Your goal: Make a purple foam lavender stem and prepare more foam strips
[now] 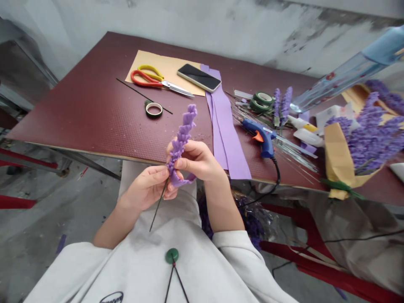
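Two hands are closed on it: a felt flower spike (185,128) is held, tip toward 12 o'clock, right hand (197,160) nearest the tip, left hand (147,188) lower.

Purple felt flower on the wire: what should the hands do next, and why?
On the felt flower, probably wrap the loose end around the bare wire stem, with the left hand pinching it in place. That end curls away near the right hand, and the wire below it shows no felt.
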The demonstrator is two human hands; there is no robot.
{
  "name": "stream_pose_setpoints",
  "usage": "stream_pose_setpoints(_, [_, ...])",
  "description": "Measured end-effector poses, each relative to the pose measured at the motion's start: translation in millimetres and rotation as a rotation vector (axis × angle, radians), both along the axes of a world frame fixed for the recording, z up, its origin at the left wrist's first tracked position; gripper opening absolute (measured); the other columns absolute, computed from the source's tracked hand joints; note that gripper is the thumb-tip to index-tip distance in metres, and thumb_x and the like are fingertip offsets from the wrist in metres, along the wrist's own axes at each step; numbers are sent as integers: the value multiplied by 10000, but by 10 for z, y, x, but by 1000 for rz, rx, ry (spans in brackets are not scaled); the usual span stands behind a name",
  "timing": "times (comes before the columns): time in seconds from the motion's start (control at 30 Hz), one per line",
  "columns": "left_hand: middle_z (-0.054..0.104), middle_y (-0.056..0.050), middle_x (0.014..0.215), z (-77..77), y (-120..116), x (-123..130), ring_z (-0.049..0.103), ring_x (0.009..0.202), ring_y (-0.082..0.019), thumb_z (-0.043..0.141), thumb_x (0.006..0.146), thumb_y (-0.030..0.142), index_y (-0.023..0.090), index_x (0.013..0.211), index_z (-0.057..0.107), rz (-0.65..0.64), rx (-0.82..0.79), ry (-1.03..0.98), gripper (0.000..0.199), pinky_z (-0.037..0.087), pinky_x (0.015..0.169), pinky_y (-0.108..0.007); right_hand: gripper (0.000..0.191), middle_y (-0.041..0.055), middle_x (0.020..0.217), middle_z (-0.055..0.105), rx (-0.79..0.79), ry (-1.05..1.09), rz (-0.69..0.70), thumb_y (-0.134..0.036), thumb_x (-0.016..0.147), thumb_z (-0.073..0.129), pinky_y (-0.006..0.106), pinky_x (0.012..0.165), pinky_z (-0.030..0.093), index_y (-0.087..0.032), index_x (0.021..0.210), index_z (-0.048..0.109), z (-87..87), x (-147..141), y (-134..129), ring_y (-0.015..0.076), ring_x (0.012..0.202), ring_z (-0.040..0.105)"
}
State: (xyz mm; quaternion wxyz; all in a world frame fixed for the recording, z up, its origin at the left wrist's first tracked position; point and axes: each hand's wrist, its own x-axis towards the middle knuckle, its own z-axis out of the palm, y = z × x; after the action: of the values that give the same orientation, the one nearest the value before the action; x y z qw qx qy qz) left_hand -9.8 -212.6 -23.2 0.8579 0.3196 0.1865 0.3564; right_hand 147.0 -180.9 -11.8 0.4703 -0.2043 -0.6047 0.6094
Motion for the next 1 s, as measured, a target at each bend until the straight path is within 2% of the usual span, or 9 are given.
stream_pose_setpoints(0.07, [458,24,492,5,2,13,393,435,-67,726,717,383,137,698,690,19,-4,8,249,317,441,-213,199,-10,753,586,2,-23,12,-330,781,678,188,530,468,-153,831,602,7,12,-6,50,559,544])
stream_pose_setpoints(0.13, [449,29,492,12,-1,21,380,447,-66,734,713,381,145,666,681,134,69,82,246,305,440,-208,211,3,795,597,28,-71,-33,-351,799,654,202,560,475,-154,869,620,45,29,-38,59,590,553])
stream_pose_setpoints(0.3, [565,-3,629,50,-26,15,478,581,-102,680,792,339,174,724,702,529,571,500,181,376,552,-236,295,19,827,620,181,-379,-324,-392,715,728,236,631,459,-164,886,649,202,56,-176,96,683,543])
stream_pose_setpoints(0.37, [578,-14,640,62,-29,13,501,607,-118,637,827,339,173,684,688,575,721,616,225,384,575,-249,241,2,729,603,203,-474,-429,-377,721,724,230,591,430,-159,780,641,231,49,-212,89,633,514])
stream_pose_setpoints(0.47, [581,-13,633,60,-8,12,491,592,-113,622,838,334,173,657,676,569,785,699,249,375,563,-245,196,-4,685,600,188,-472,-474,-339,759,692,234,605,433,-156,726,632,215,30,-216,91,634,523])
stream_pose_setpoints(0.57, [603,-17,652,40,30,-6,509,610,-123,634,823,375,171,666,679,523,773,695,261,394,582,-247,160,0,709,620,96,-348,-398,-305,756,698,236,624,463,-159,745,634,168,18,-178,98,662,562])
stream_pose_setpoints(0.7, [611,-26,638,-7,56,-52,492,591,-120,630,808,459,152,703,687,345,595,571,330,379,556,-242,156,-5,676,618,-21,-137,-200,-299,760,695,229,544,483,-156,768,634,127,39,-113,96,591,584])
stream_pose_setpoints(0.9, [563,-18,561,-93,13,4,445,502,-83,665,773,489,123,673,663,68,214,223,380,333,496,-227,79,20,770,654,188,-83,-71,-249,768,693,242,634,507,-171,780,687,67,138,2,99,677,593])
stream_pose_setpoints(1.0, [508,4,493,-113,-8,58,416,450,-79,717,703,516,119,645,651,37,123,190,406,334,468,-230,128,22,791,660,190,-110,5,-305,775,685,261,658,511,-177,785,693,35,175,38,103,675,594])
